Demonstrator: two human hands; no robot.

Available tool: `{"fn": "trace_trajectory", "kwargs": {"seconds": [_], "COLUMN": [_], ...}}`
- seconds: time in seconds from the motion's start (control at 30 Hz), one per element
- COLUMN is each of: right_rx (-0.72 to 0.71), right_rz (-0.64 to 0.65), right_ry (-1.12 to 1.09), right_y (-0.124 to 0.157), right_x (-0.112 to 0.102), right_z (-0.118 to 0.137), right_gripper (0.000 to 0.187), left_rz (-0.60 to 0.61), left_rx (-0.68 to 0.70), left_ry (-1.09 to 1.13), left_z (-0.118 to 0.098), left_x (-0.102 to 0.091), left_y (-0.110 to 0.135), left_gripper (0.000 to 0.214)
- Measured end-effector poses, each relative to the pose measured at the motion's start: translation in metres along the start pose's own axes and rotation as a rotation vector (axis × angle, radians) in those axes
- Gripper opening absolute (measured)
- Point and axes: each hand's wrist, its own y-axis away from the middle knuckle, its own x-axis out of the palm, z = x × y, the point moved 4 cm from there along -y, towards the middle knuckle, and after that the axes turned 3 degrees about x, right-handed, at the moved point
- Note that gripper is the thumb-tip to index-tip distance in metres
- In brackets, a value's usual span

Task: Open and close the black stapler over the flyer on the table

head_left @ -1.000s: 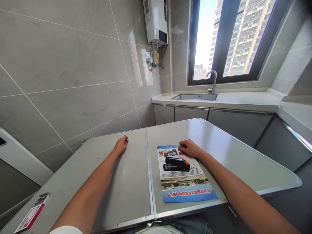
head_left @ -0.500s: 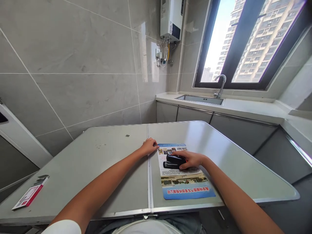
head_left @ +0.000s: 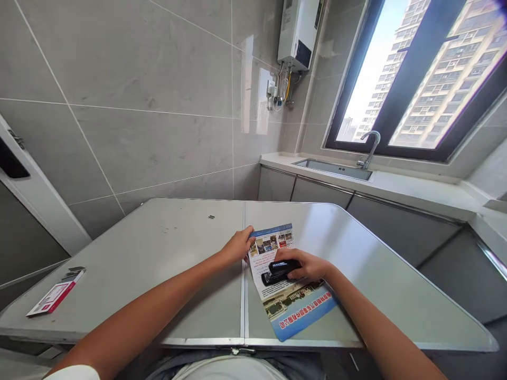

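Observation:
A printed flyer (head_left: 273, 306) with blue bands and small photos lies on the folding table, turned at a slant, its far edge a little raised. My left hand (head_left: 238, 244) pinches the flyer's far left corner between thumb and fingers. In my right hand (head_left: 307, 264) is a black stapler (head_left: 279, 272), gripped from the right side above the middle of the flyer. The stapler's nose points left. Whether its base touches the paper I cannot tell.
Staple strips (head_left: 211, 217) lie on the far left half of the table (head_left: 190, 311), with tiny loose bits nearby. A red and white box (head_left: 55, 298) with dark pieces sits at the left edge. A sink (head_left: 336, 168) is in the counter behind.
My left hand has taken hold of the flyer's corner and lifted it slightly. The flyer has turned on the table. The stapler stays in my right hand, and the view has tilted.

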Motion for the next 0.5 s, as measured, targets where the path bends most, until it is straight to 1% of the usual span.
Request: {"fn": "trace_trajectory", "kwargs": {"seconds": [0.1, 0.17, 0.3, 0.43, 0.5], "right_rx": [-0.040, -0.051, -0.084, -0.096, -0.089], "right_rz": [0.018, 0.052, 0.122, 0.079, 0.047], "right_ry": [0.013, 0.010, -0.003, -0.009, -0.014], "right_y": [-0.017, -0.028, -0.053, -0.082, -0.099], "right_x": [0.013, 0.023, 0.045, 0.067, 0.079], "right_z": [0.013, 0.023, 0.040, 0.049, 0.053], "right_gripper": [0.049, 0.048, 0.049, 0.045, 0.047], "left_rz": [-0.052, -0.081, -0.074, -0.048, -0.013], "left_rx": [0.026, 0.026, 0.036, 0.028, 0.010], "left_ry": [0.054, 0.064, 0.025, -0.004, -0.021], "left_z": [0.007, 0.015, 0.035, 0.060, 0.076], "left_x": [-0.021, -0.037, -0.068, -0.100, -0.116], "left_y": [0.014, 0.022, 0.034, 0.041, 0.044], "left_gripper": [0.012, 0.015, 0.022, 0.028, 0.032]}}
